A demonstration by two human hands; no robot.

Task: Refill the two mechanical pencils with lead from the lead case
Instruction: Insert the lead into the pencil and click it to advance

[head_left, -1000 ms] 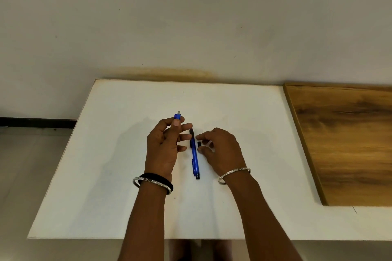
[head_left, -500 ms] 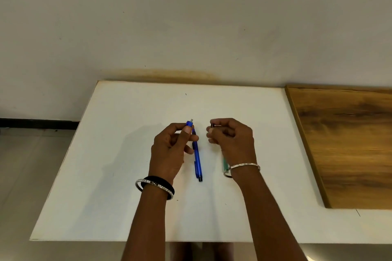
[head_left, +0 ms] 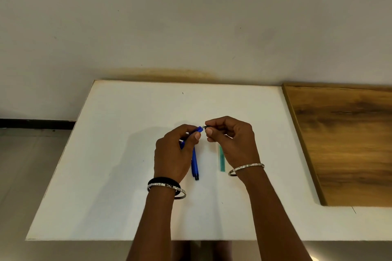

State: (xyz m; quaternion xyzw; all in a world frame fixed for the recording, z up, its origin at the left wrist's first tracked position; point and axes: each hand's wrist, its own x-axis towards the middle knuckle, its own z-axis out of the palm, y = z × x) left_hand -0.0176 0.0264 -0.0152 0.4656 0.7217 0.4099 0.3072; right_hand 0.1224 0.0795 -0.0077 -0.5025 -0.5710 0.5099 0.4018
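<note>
Blue pencil [head_left: 199,129] is being gripped in the left hand [head_left: 174,154], over the second pencil [head_left: 194,165] on the worktop [head_left: 106,176]. Right hand [head_left: 231,140] is now pinching a tiny dark cap [head_left: 206,126] up to its end, probably recapping. Lead case [head_left: 221,159] is lying right of that second pencil.

The person is wearing jewellery on both wrists, and both forearms are showing bare down to the bottom edge of the view. The left hand [head_left: 172,154] is wearing 2 pieces at its wrist: a thick black band [head_left: 163,180] nearer the hand and, touching it behind, a studded silver bangle [head_left: 167,187] glinting with small stones. The right hand [head_left: 233,144] is wearing 1 thin silver bangle [head_left: 247,168], finely textured. The thumbnails are showing short and plain.
</note>
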